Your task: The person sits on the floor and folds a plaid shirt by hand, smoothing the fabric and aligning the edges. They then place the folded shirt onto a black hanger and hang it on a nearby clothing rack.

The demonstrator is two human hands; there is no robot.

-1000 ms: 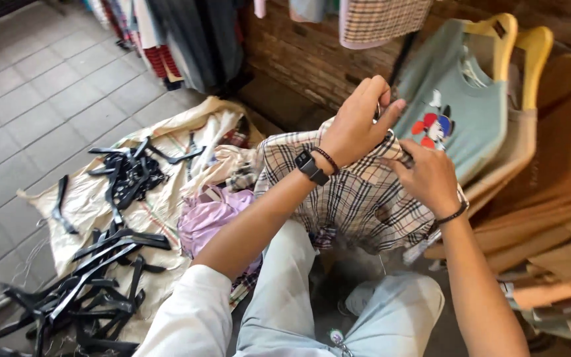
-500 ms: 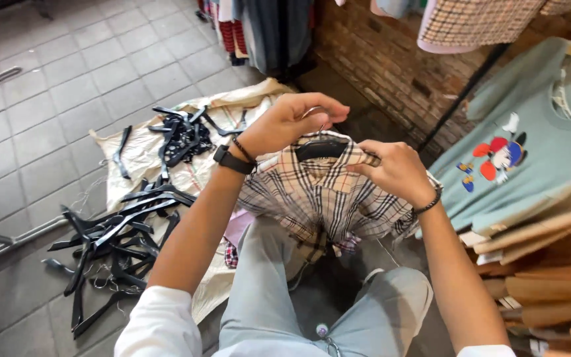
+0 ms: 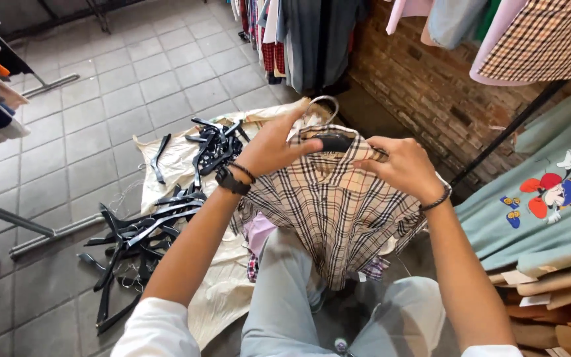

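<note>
A plaid shirt (image 3: 328, 211) hangs straight down from a black hanger (image 3: 330, 141), each shoulder clamped by the left hand (image 3: 273, 147) and right hand (image 3: 398, 166), equally near.

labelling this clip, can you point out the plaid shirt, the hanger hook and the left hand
plaid shirt (image 3: 335, 218), head view, middle of the front panel
hanger hook (image 3: 322, 102), head view, top of the metal loop
left hand (image 3: 275, 147), head view, back of the hand
</note>
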